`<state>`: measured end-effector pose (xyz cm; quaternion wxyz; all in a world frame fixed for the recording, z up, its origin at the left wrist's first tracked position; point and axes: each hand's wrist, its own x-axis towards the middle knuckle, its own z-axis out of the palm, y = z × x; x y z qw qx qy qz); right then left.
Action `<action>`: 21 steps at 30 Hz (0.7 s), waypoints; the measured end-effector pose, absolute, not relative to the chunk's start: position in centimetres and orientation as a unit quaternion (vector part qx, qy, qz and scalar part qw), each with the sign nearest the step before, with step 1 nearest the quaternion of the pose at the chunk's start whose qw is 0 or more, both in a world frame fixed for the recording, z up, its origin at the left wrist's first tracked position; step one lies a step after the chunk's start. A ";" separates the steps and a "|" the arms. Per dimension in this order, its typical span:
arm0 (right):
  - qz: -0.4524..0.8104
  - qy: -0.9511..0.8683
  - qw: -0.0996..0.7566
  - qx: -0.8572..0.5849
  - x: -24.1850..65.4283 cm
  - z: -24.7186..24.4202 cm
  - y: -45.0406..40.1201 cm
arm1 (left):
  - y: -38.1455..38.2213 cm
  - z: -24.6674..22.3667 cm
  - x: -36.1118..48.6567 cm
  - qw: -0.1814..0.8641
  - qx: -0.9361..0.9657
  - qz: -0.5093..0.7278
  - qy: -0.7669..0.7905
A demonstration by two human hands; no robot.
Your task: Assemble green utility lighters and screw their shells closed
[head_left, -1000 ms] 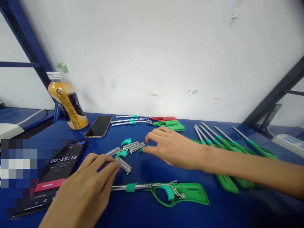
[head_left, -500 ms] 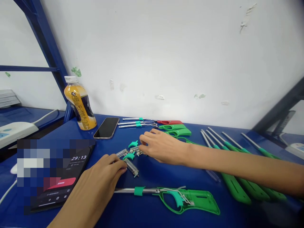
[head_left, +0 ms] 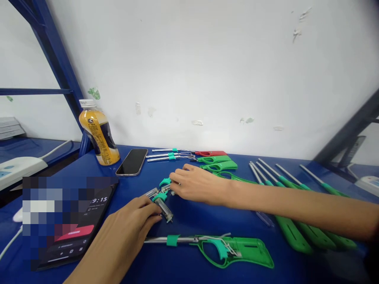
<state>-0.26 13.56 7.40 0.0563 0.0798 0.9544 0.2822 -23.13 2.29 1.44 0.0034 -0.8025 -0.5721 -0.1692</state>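
Clear cylinders lie with teal triggers (head_left: 160,196) in a small pile at the middle of the blue table (head_left: 189,221). My left hand (head_left: 134,215) is at the pile's near left side, fingers bent and close together beside a clear cylinder (head_left: 164,210); its grip is partly hidden. At the pile's right, my right hand (head_left: 192,183) has its fingers curled down over small parts, and what they hold is hidden. Nearer me lies an open green lighter half (head_left: 251,252) with a metal tube (head_left: 160,240), a teal trigger and wires in it.
Behind my hands lie red (head_left: 210,153) and green lighter halves with tubes. Several green handles (head_left: 293,234) with metal rods are at the right. At the left are a black phone (head_left: 132,162), a yellow bottle (head_left: 100,138) and a lit phone (head_left: 89,225).
My right hand has shifted slightly left over the pile. My left hand's fingertips have moved a little right and down. The camera view has shifted slightly.
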 end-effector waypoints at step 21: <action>0.110 0.923 -0.250 0.272 12.4 8.2 1.2 | 0.3 1.2 -21.4 0.167 -0.835 -0.211 -0.480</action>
